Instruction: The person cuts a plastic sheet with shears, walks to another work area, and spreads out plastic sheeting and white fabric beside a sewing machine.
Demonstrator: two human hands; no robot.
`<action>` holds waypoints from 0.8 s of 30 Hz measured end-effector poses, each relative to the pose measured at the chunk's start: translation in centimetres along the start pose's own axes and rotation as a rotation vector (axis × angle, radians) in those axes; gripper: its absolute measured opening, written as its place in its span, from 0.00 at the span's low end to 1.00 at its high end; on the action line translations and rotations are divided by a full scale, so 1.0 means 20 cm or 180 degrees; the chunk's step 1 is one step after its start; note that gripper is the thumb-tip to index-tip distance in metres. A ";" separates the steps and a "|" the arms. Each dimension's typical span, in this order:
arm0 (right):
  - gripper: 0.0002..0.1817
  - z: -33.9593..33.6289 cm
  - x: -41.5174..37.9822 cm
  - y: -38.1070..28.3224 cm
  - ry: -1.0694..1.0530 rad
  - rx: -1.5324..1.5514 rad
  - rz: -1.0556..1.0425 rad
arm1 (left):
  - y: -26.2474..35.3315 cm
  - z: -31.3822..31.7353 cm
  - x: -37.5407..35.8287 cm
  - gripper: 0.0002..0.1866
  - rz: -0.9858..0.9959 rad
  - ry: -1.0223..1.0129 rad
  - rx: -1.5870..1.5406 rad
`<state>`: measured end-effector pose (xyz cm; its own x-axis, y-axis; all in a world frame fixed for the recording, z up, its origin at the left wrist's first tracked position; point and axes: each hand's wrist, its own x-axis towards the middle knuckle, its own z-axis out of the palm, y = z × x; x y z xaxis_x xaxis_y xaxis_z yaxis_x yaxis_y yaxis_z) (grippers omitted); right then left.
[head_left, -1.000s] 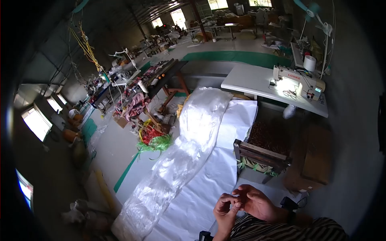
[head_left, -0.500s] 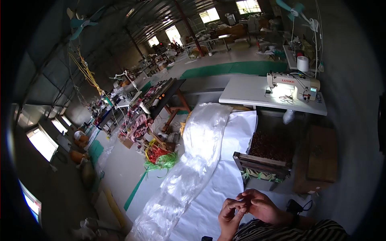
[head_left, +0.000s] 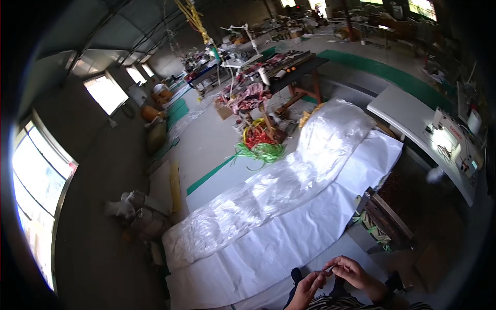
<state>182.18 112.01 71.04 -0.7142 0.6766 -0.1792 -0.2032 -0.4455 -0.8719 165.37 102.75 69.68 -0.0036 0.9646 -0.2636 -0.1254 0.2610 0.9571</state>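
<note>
At the bottom of the head view, my left hand (head_left: pixel 308 287) and my right hand (head_left: pixel 352 272) meet in front of my body. Both have curled fingers with the tips pinched close together. Anything between the fingertips is too small to make out. Just beyond them, a white sheet (head_left: pixel 289 248) is spread on the floor. A long strip of crumpled clear plastic film (head_left: pixel 248 201) lies along it. To the right of the hands stands a dark wooden stool (head_left: pixel 391 214) with green ties hanging at its side.
A white sewing machine (head_left: pixel 450 135) with its lamp lit sits on a white table (head_left: pixel 400 111) at right. Red and green plastic strands (head_left: pixel 261 144) lie on the floor near a cloth-laden table (head_left: pixel 297 72). Bags (head_left: pixel 147 212) line the left wall below the windows.
The view has swung left, so the sewing machine and stool now sit further right and more windows show at left. My hands stay together, with fingertips still pinched.
</note>
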 end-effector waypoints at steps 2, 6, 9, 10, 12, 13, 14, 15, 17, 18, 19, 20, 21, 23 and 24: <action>0.14 0.07 0.17 0.06 -0.0554 -0.0855 0.0243 | -0.04 -0.14 -0.09 0.07 -0.0046 0.0437 -0.0443; 0.17 0.40 0.53 0.08 -0.1337 -0.2685 0.0370 | -0.10 -0.56 -0.16 0.13 0.0335 0.0632 0.1074; 0.21 0.61 0.83 0.26 -0.2007 -0.3523 0.0435 | -0.10 -0.93 -0.20 0.16 0.0480 0.0598 0.1992; 0.22 0.69 0.92 0.31 -0.2249 -0.3693 0.0598 | -0.18 -1.04 -0.21 0.16 0.0470 0.0707 0.1962; 0.23 0.78 1.04 0.43 -0.2430 -0.3993 0.0648 | -0.39 -1.29 -0.20 0.11 -0.0627 0.0441 0.3823; 0.23 0.95 1.28 0.45 -0.2543 -0.4297 0.0632 | -0.32 -1.52 -0.25 0.08 0.0006 0.1254 0.2739; 0.24 1.04 1.36 0.43 -0.2468 -0.4339 0.0794 | -0.28 -1.66 -0.25 0.08 -0.0015 0.1308 0.2718; 0.24 1.11 1.45 0.39 -0.2433 -0.4411 0.0788 | -0.24 -1.79 -0.23 0.09 0.0274 0.1060 0.3530; 0.24 1.21 1.62 0.37 -0.2379 -0.4585 0.0865 | -0.03 -1.99 -0.14 0.15 -0.0490 0.1034 0.3182; 0.24 1.23 1.71 0.37 -0.2349 -0.4694 0.0915 | 0.04 -2.11 -0.07 0.15 -0.0503 0.1032 0.3159; 0.24 1.21 1.79 0.42 -0.2305 -0.4786 0.0886 | 0.08 -2.23 0.03 0.15 -0.0184 0.0935 0.3021; 0.24 1.21 1.89 0.43 -0.2274 -0.4796 0.0893 | 0.10 -2.35 0.12 0.15 0.0147 0.0825 0.2882; 0.25 1.21 1.98 0.44 -0.2297 -0.4760 0.0888 | 0.09 -2.47 0.23 0.16 0.0213 0.0735 0.2423; 0.26 1.21 2.20 0.46 -0.2245 -0.4635 0.1045 | 0.14 -2.66 0.44 0.16 0.0537 0.0642 0.2581; 0.27 1.22 2.31 0.47 -0.2196 -0.4548 0.1222 | 0.17 -2.76 0.55 0.16 0.0639 0.0611 0.2643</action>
<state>130.87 124.81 65.61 -0.8005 0.1099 -0.5892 0.5170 0.6239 -0.5860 110.14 112.17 63.38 -0.1245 0.9919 -0.0248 0.6581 0.1013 0.7460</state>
